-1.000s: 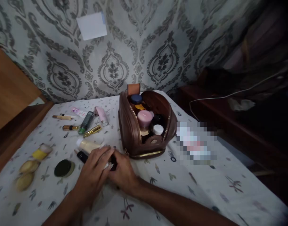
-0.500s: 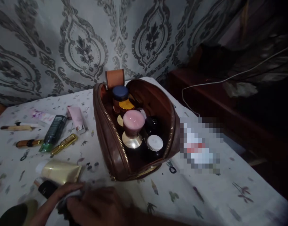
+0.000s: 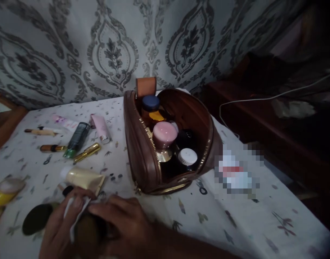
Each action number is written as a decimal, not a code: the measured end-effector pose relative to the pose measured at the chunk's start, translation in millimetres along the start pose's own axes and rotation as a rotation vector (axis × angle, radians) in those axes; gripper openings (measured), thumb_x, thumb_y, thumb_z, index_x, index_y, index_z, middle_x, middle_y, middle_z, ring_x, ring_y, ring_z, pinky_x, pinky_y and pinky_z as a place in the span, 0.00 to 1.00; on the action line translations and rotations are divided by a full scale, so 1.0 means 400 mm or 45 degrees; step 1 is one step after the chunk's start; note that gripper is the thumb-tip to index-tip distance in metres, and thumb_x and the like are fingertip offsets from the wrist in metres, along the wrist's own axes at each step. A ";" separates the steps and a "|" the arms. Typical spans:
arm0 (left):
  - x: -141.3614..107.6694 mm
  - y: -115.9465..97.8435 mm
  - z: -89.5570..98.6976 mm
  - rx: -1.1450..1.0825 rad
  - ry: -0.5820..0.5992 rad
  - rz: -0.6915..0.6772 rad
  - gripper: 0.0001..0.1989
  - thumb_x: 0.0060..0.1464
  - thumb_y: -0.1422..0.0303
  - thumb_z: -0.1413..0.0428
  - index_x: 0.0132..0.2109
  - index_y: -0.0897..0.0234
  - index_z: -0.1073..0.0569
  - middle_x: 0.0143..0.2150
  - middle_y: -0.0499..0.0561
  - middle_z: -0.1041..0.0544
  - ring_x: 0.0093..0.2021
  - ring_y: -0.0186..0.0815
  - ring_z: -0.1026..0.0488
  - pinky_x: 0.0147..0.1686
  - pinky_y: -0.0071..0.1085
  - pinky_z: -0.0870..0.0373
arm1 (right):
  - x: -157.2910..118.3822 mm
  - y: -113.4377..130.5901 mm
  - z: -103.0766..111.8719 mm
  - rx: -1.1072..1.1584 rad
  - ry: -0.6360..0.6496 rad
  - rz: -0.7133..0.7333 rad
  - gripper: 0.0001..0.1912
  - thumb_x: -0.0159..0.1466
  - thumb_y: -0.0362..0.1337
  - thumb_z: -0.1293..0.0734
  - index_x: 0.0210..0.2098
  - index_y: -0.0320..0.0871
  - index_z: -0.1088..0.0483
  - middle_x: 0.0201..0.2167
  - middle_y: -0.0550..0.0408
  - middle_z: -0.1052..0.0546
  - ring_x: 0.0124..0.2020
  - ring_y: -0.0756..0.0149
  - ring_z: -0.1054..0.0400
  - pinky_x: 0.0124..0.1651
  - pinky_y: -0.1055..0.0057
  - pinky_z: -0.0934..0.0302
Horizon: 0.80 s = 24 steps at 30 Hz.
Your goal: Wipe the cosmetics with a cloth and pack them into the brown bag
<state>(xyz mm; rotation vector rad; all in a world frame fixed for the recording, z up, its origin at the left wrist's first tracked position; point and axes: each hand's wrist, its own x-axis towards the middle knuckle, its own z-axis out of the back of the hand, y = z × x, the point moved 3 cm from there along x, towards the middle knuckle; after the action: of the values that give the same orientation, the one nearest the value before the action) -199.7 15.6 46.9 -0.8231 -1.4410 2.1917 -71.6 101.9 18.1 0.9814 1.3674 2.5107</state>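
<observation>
Holding 1 blurred dark object [image 3: 86,232]: left hand [image 3: 60,225], right hand [image 3: 128,223]

Patterned grey wall [image 3: 152,32], dark-red furniture [image 3: 251,120], dim light

The one view comes from a camera on the person's head, above the near side of the table [image 3: 235,219], facing forward and tilted down. The left hand [image 3: 63,223] and right hand [image 3: 127,219] are closest to the lens, low in the picture, where the bottom edge cuts them off. The open bag [image 3: 141,158] stands a little farther away, near the middle, seen from high enough that the lens looks into its mouth. The patterned wall covering [image 3: 154,36] fills the top and closes the view behind the table. A strip of wood [image 3: 9,126] shows at the left edge, a dark red ledge [image 3: 221,91] at the right
</observation>
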 end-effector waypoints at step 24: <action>-0.032 -0.018 -0.014 0.356 0.293 -0.943 0.18 0.63 0.58 0.48 0.53 0.64 0.32 0.51 0.57 0.25 0.51 0.43 0.28 0.52 0.37 0.33 | 0.027 -0.006 0.003 -0.058 -0.241 -0.080 0.12 0.60 0.34 0.32 0.44 0.45 0.32 0.37 0.53 0.26 0.36 0.62 0.30 0.39 0.67 0.33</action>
<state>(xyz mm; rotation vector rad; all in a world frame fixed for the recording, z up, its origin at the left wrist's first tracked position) -186.2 14.5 55.0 -0.3422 -1.0586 1.6119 -79.7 108.4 22.1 1.1163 1.2605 2.3249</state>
